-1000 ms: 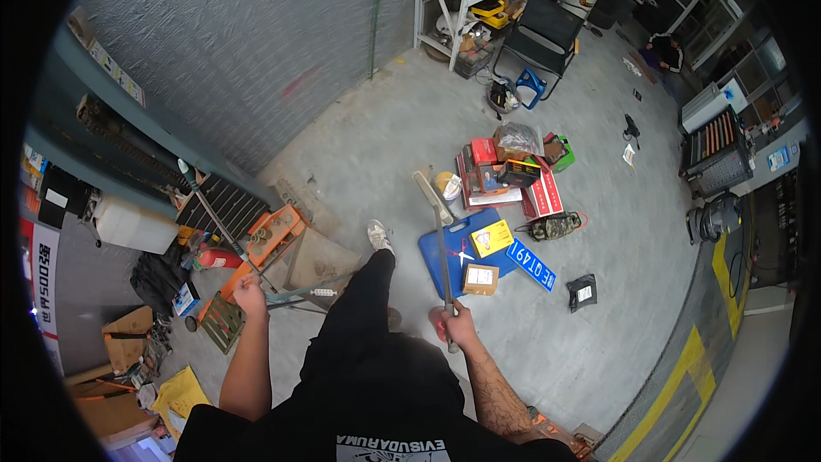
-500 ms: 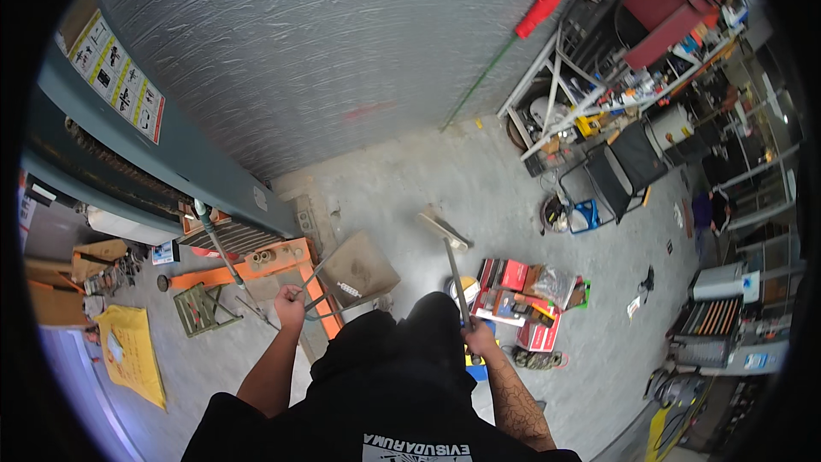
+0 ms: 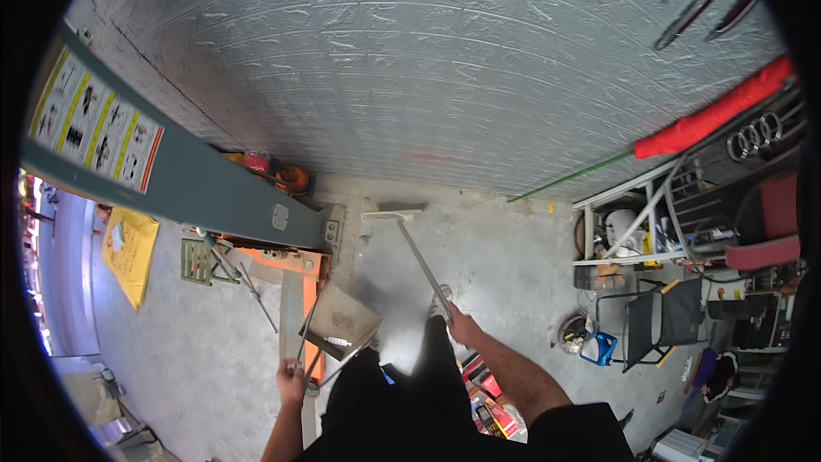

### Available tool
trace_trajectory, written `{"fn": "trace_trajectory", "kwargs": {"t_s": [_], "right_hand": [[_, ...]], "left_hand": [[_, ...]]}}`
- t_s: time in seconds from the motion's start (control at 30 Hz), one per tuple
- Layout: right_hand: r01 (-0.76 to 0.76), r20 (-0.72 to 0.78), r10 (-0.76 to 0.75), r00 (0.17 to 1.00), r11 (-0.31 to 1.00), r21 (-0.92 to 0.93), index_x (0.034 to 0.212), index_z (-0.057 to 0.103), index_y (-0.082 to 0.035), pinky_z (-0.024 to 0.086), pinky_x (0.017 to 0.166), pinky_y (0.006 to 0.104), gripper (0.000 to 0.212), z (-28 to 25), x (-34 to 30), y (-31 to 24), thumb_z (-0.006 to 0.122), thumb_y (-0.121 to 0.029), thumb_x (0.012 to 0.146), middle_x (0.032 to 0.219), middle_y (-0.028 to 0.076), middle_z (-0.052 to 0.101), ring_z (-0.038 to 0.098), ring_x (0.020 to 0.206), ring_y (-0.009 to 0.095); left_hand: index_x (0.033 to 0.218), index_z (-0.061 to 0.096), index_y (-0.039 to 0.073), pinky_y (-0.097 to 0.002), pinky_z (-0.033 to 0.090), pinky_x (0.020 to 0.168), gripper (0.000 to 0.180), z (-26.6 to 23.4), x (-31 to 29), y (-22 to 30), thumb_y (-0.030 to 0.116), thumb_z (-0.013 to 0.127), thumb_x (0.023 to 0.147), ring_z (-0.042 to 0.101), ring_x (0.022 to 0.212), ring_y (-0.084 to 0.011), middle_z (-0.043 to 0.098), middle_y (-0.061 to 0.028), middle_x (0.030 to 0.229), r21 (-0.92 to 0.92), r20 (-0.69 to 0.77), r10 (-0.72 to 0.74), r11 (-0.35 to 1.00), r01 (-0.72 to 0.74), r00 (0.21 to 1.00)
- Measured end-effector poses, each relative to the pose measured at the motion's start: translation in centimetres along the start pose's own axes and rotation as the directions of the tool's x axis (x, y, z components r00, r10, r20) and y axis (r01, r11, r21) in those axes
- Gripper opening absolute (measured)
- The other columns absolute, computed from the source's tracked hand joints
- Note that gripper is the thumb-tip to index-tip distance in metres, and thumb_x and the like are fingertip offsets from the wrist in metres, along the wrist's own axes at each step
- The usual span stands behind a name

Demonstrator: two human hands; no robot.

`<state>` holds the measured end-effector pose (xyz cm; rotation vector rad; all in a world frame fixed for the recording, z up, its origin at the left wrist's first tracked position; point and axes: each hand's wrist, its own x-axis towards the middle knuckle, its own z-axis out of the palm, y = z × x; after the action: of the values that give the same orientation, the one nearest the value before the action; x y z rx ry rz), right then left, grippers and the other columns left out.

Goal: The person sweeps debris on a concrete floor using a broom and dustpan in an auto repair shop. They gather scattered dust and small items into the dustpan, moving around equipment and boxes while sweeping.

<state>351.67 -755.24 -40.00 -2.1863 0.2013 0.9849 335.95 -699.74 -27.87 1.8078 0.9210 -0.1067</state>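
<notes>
1. Right hand: grip wrapped around the pole of a long-handled broom, near its lower end as seen from the head.
2. Broom runs up and left from that hand. Pale, flat broom head is down at the floor, near the foot of the grey textured wall.
3. Left hand: grip closed on the thin metal handle of a dustpan. Fingers partly hidden at this angle.
4. Dustpan is box-shaped, dull tan-grey, tilted, ahead of the left hand and just left of the legs. Overlaps an orange metal arm in view; can't tell if they touch.
5. Broom head and dustpan are well apart.
6. Left side: grey-blue post with a pictogram label; green slatted stool and yellow bag on the floor.
7. Right side: white-framed rack against the wall, black folding chair, blue container beside it. Another person is down low at the far right.
8. Stacked boxes by the right leg, partly covered by the body and arm.
</notes>
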Motion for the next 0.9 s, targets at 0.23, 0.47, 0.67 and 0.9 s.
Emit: {"fn": "trace_trajectory", "kwargs": {"t_s": [0.23, 0.47, 0.67, 0.9], "right_hand": [[-0.021, 0.128, -0.003, 0.992, 0.982, 0.187, 0.178, 0.041, -0.017, 0.066, 0.076, 0.0532, 0.066, -3.7, 26.5, -18.5, 0.052, -0.02, 0.113, 0.105, 0.026, 0.082, 0.082, 0.087, 0.039], [-0.084, 0.042, 0.085, 0.995, 0.996, -0.037, 0.176, 0.044, -0.014, 0.062, 0.104, 0.0607, 0.06, 7.3, 45.6, -25.5, 0.04, -0.027, 0.117, 0.125, 0.028, 0.082, 0.079, 0.121, 0.046], [-0.007, -0.056, -0.011, 0.998, 0.951, -0.308, 0.18, 0.043, -0.026, 0.064, 0.099, 0.057, 0.065, 6.1, 41.0, -15.6, 0.042, -0.02, 0.115, 0.119, 0.02, 0.084, 0.081, 0.11, 0.044], [-0.092, 0.001, 0.107, 0.994, 0.858, -0.506, 0.182, 0.035, -0.033, 0.064, 0.1, 0.0597, 0.08, -5.4, 29.3, -3.7, 0.06, -0.021, 0.106, 0.123, 0.026, 0.081, 0.08, 0.114, 0.045]], "left_hand": [[0.112, 0.07, 0.008, -0.0297, 0.04, 0.055, 0.017, -0.2, -8.8, 1.5, -0.002, 0.063, 0.1, 0.05, 0.061, -0.008, 0.061, 0.0016, 0.077, -0.098, -0.27, -0.205, 0.978, 0.185, 0.941], [0.138, 0.07, 0.01, -0.0356, 0.048, 0.062, 0.03, 1.8, -15.0, -3.8, 0.024, 0.072, 0.112, 0.056, 0.073, -0.0166, 0.065, -0.0051, 0.096, -0.227, -0.378, -0.52, 0.854, 0.467, 0.766], [0.138, 0.071, 0.008, -0.0369, 0.051, 0.066, 0.035, 3.1, -12.6, -7.4, 0.031, 0.072, 0.112, 0.062, 0.079, -0.0199, 0.069, -0.0084, 0.102, -0.243, -0.392, -0.558, 0.83, 0.503, 0.731], [0.138, 0.073, 0.007, -0.0384, 0.055, 0.071, 0.042, 2.9, -7.8, -12.5, 0.039, 0.073, 0.111, 0.068, 0.086, -0.0238, 0.074, -0.0123, 0.109, -0.162, -0.419, -0.48, 0.875, 0.457, 0.771]]}}
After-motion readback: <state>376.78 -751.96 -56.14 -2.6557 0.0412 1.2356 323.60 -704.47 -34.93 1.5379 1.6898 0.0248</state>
